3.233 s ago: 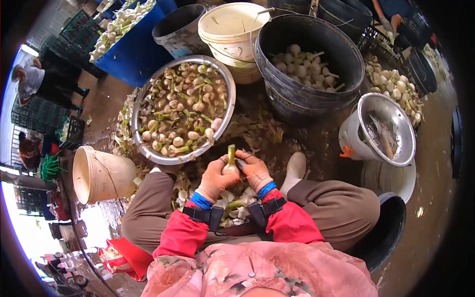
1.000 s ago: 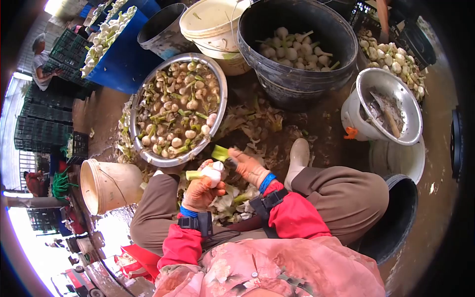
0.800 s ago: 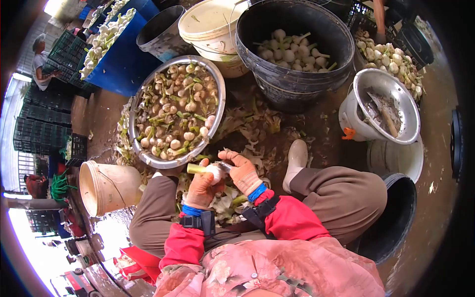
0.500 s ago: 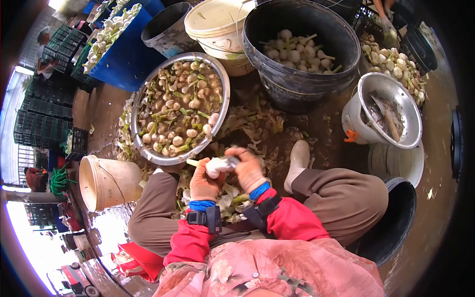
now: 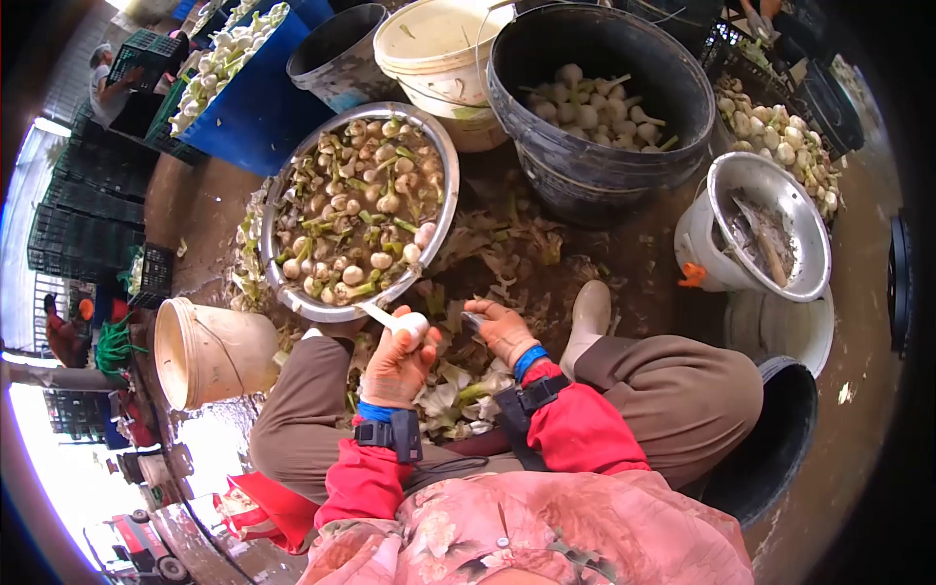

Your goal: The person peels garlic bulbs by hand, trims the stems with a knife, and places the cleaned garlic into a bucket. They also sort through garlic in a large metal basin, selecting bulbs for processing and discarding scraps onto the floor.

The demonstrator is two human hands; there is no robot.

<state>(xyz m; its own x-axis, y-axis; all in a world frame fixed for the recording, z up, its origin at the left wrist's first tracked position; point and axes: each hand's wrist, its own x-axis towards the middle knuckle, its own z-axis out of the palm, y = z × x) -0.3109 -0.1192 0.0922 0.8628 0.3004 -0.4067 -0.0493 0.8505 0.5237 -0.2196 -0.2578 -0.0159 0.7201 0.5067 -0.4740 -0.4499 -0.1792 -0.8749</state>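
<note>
My left hand (image 5: 398, 366), in an orange glove, is closed around a white garlic bulb (image 5: 412, 325) whose pale stem points up and left. To its right, my right hand (image 5: 504, 333), also gloved, holds a small knife (image 5: 474, 318), its dark blade only partly visible. The two hands are apart. Just beyond them lies a wide metal basin (image 5: 450, 200) full of garlic bulbs in brown water. Peeled leaves and skins (image 5: 450, 395) are heaped on the ground between my legs.
A large black bucket (image 5: 604, 175) holds bulbs ahead. A metal bowl (image 5: 824, 229) sits on a bucket at the right; a white bucket (image 5: 239, 356) stands at the left. A person (image 5: 105, 93) handles crates at the far left; another's hand (image 5: 760, 24) is at the top right.
My hands have moved apart, the left one turning palm up with the bulb. The bulb looks whiter and more exposed. The person at the far left has lifted a crate.
</note>
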